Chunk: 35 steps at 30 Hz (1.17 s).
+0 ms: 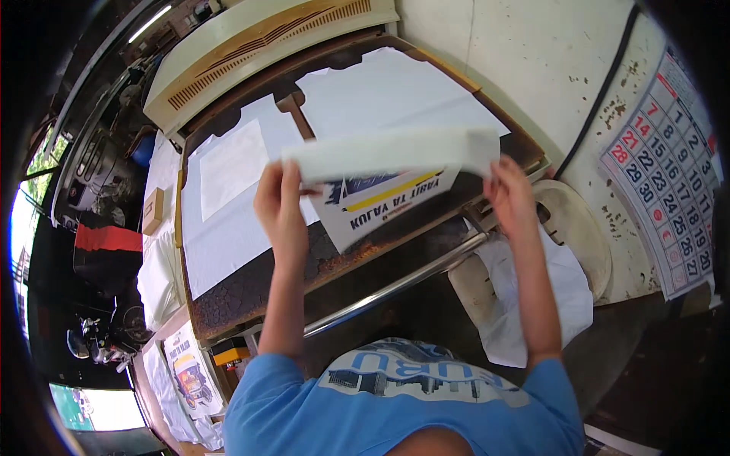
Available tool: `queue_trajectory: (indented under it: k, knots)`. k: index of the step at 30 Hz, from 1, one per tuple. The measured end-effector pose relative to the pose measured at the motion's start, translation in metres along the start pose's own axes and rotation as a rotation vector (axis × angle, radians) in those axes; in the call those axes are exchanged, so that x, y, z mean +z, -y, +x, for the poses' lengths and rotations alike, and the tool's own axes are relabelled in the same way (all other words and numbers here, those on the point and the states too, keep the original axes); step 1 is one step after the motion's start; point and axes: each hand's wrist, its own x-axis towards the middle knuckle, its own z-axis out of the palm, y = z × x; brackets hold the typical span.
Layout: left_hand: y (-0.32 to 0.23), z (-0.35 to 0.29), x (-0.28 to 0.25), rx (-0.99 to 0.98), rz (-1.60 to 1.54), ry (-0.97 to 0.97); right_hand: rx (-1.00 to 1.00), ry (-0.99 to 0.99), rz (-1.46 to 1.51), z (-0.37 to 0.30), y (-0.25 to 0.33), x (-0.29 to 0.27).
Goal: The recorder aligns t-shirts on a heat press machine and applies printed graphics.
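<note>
A white sheet (395,152) is stretched between my two hands above the dark flat bed of a press. Blue, yellow and black print shows on the part hanging below its curled upper edge. My left hand (283,197) pinches one end, and my right hand (511,194) pinches the other. Underneath, two pale shirts lie side by side: a left shirt (243,243) and a right shirt (403,91). A whitish square sheet (232,169) rests flat on the left shirt. Part of the right shirt is hidden behind the held sheet.
The press's long cream housing (266,53) spans the far side. A metal bar (395,285) runs along the near edge. At right, white cloth (525,296) drapes over a plastic stool (578,235). Left are a small cardboard box (153,211) and a printed shirt (190,372).
</note>
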Motion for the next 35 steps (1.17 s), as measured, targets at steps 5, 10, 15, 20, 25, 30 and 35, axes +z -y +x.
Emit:
queue_trajectory:
  k: [5, 10, 15, 20, 25, 30, 35]
  knots:
    - [-0.02, 0.089, 0.007, 0.432, -0.148, -0.158, -0.482, 0.174, -0.168, 0.098, 0.078, 0.067]
    - [-0.005, 0.094, 0.012, 0.54, -0.041, -0.189, -0.573, 0.177, -0.26, 0.133, 0.093, 0.083]
    - [0.099, 0.098, 0.041, -0.176, -0.029, -0.071, -0.107, 0.1, -0.338, 0.247, 0.007, 0.0]
    - [0.183, 0.112, 0.086, -0.541, 0.001, -0.164, 0.093, 0.066, -0.41, 0.32, -0.045, -0.055]
    - [0.239, 0.13, 0.111, -0.669, 0.029, -0.228, 0.172, 0.062, -0.497, 0.377, -0.084, -0.08]
    - [0.285, 0.147, 0.129, -0.774, 0.125, -0.286, 0.187, 0.04, -0.544, 0.409, -0.107, -0.093]
    - [0.312, 0.161, 0.133, -0.779, 0.216, -0.289, 0.184, 0.023, -0.646, 0.429, -0.121, -0.097]
